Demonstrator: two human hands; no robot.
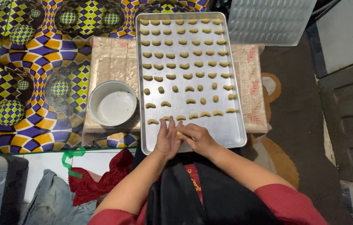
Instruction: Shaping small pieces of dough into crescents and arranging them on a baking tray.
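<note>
The left hand (167, 139) lies flat over the near edge of the baking tray (235, 137), fingers straight and held together, palm turned toward the other hand. The right hand (198, 138) is curled beside it, and a small piece of yellow dough (179, 133) shows between the two, pressed where the left fingers meet the right fingertips. So the dough sits directly between the hands, touching both, just inside the tray's near edge and left of its middle. Its long axis cannot be read, since only a sliver shows. Neither hand is nearer; both close on it from opposite sides.

Beyond the hands, rows of curved dough pieces (185, 54) fill the tray from its far edge down to a last row just ahead of the fingertips. The strip of tray to the right of the hands, toward the near right corner, is bare metal. A white bowl (112, 103) stands just off the tray's left edge, on a pale patterned cloth (110, 58) under the tray.
</note>
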